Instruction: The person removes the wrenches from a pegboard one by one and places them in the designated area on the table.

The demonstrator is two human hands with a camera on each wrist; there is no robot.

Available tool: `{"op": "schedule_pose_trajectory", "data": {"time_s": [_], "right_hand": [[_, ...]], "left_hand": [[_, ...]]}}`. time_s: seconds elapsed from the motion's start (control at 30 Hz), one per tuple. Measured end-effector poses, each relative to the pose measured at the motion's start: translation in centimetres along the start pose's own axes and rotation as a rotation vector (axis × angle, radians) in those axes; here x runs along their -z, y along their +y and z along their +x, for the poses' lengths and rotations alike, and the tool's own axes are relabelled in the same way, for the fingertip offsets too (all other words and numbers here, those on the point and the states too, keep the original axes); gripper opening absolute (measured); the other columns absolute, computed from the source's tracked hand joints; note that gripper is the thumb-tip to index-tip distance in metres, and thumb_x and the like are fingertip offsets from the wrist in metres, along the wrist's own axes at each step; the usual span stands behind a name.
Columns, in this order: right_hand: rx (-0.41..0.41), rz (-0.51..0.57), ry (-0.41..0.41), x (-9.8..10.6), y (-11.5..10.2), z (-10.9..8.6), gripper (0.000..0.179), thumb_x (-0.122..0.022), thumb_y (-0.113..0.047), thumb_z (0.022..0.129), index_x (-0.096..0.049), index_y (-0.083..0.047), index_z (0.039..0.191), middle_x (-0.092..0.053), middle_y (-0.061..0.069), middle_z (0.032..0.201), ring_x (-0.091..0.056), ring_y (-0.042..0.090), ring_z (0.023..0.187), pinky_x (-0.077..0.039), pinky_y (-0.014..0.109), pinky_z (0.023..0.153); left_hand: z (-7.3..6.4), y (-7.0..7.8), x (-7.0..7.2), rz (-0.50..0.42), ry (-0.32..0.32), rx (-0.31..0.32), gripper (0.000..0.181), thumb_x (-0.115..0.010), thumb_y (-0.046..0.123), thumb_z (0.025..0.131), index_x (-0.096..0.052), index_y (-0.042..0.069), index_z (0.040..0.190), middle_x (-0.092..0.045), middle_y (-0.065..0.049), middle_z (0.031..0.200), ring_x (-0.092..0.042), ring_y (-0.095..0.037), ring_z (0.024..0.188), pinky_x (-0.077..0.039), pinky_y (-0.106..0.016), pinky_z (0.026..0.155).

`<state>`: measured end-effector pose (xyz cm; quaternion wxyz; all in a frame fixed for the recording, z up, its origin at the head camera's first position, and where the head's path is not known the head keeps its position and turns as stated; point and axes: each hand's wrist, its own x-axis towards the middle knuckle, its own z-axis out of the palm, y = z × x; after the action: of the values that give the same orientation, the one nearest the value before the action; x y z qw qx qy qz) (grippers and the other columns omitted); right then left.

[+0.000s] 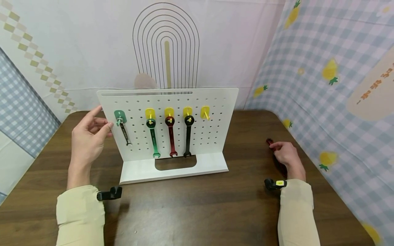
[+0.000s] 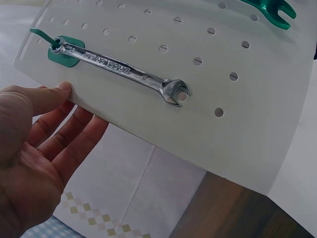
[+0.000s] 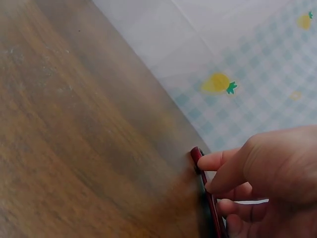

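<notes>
My left hand (image 1: pixel 87 140) holds the left edge of a white pegboard (image 1: pixel 197 136), thumb on the front and fingers behind. Beside that thumb, a small silver wrench (image 2: pixel 119 67) hangs from a green hook (image 2: pixel 64 52). Farther right along the board, yellow hooks carry a green wrench (image 1: pixel 153 136), a red wrench (image 1: pixel 171 136) and a black wrench (image 1: pixel 188 136). At the right side of the table my right hand (image 1: pixel 287 155) pinches another red wrench (image 3: pixel 212 213) near its end. The hand hides much of that wrench in the head view.
A yellow hook (image 1: pixel 205 112) at the board's right carries no wrench. The board stands on a white base (image 1: pixel 138 172) on the brown wooden table (image 1: pixel 191 208). Patterned cloth (image 1: pixel 307 85) rises along the table's back and right edges.
</notes>
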<state>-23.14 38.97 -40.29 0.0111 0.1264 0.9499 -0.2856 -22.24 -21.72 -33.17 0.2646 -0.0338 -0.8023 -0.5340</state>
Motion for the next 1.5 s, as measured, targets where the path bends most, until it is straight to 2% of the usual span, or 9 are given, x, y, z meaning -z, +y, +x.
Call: {"op": "schedule_pose_trajectory", "data": {"time_s": [0.17, 0.27, 0.47, 0.7, 0.9, 1.0, 1.2, 1.5], "right_hand": [[0.036, -0.016, 0.001, 0.3, -0.3, 0.0, 0.031, -0.053, -0.004, 0.09, -0.06, -0.002, 0.12, -0.055, 0.022, 0.11, -0.05, 0.034, 0.095, -0.046, 0.041, 0.076], [0.072, -0.006, 0.015, 1.1, -1.1, -0.3, 0.029, -0.054, -0.01, 0.093, -0.058, -0.004, 0.122, -0.057, 0.021, 0.111, -0.054, 0.033, 0.094, -0.048, 0.04, 0.073], [0.213, 0.05, 0.068, 3.2, -4.5, -1.5, 0.029, -0.054, -0.027, 0.097, -0.061, -0.009, 0.118, -0.061, 0.016, 0.112, -0.058, 0.029, 0.093, -0.049, 0.033, 0.07], [0.313, 0.094, 0.092, 3.5, -8.3, -3.2, 0.033, -0.057, -0.045, 0.093, -0.065, -0.02, 0.114, -0.065, 0.006, 0.111, -0.058, 0.02, 0.093, -0.05, 0.031, 0.071], [0.438, 0.249, 0.06, 2.9, -11.7, -4.6, 0.025, -0.065, -0.037, 0.091, -0.068, -0.02, 0.109, -0.067, 0.002, 0.106, -0.058, 0.016, 0.087, -0.05, 0.025, 0.065], [0.504, 0.313, 0.043, 2.6, -13.5, -5.5, 0.02, -0.068, -0.026, 0.09, -0.07, -0.014, 0.105, -0.068, 0.005, 0.103, -0.06, 0.016, 0.084, -0.05, 0.023, 0.064], [0.575, 0.395, -0.008, 2.1, -16.8, -7.5, 0.015, -0.068, -0.011, 0.088, -0.07, -0.004, 0.102, -0.068, 0.013, 0.099, -0.061, 0.021, 0.081, -0.052, 0.022, 0.064], [0.629, 0.458, -0.118, 0.5, -18.5, -7.9, 0.019, -0.068, -0.007, 0.088, -0.068, 0.003, 0.104, -0.067, 0.018, 0.103, -0.062, 0.021, 0.085, -0.053, 0.022, 0.068]], "left_hand": [[-0.3, 0.3, 0.3, 0.005, 0.004, 0.017, 0.061, -0.067, 0.0, 0.086, -0.048, 0.023, 0.14, -0.061, 0.004, 0.088, -0.062, -0.001, 0.068, -0.055, -0.013, 0.061], [-0.5, 0.6, 0.4, -0.003, 0.011, 0.019, 0.06, -0.067, -0.001, 0.086, -0.05, 0.021, 0.139, -0.061, 0.006, 0.087, -0.062, -0.001, 0.067, -0.055, -0.013, 0.061], [-0.3, 0.1, 0.4, 0.002, 0.017, 0.009, 0.058, -0.067, 0.0, 0.086, -0.052, 0.023, 0.137, -0.06, 0.004, 0.089, -0.061, -0.003, 0.067, -0.054, -0.011, 0.061], [-0.2, -0.2, 0.1, 0.014, 0.028, 0.003, 0.048, -0.068, 0.003, 0.087, -0.059, 0.018, 0.131, -0.059, 0.004, 0.086, -0.06, -0.002, 0.064, -0.054, -0.011, 0.06], [-0.2, -0.1, -0.1, 0.011, 0.02, -0.009, 0.042, -0.068, 0.005, 0.087, -0.062, 0.015, 0.127, -0.058, 0.001, 0.087, -0.061, -0.005, 0.066, -0.054, -0.011, 0.06], [-0.2, -0.1, -0.1, 0.022, 0.015, -0.02, 0.036, -0.068, 0.005, 0.087, -0.064, 0.012, 0.123, -0.058, -0.001, 0.088, -0.061, -0.005, 0.069, -0.055, -0.012, 0.061], [-0.2, -0.2, -0.1, 0.051, 0.011, -0.019, 0.027, -0.068, 0.007, 0.088, -0.065, 0.005, 0.114, -0.06, -0.003, 0.09, -0.061, -0.003, 0.071, -0.055, -0.013, 0.061], [-0.3, -0.2, -0.1, 0.058, 0.005, -0.021, 0.023, -0.068, 0.008, 0.088, -0.064, 0.005, 0.111, -0.059, -0.004, 0.09, -0.062, -0.009, 0.071, -0.053, -0.01, 0.059]]}}
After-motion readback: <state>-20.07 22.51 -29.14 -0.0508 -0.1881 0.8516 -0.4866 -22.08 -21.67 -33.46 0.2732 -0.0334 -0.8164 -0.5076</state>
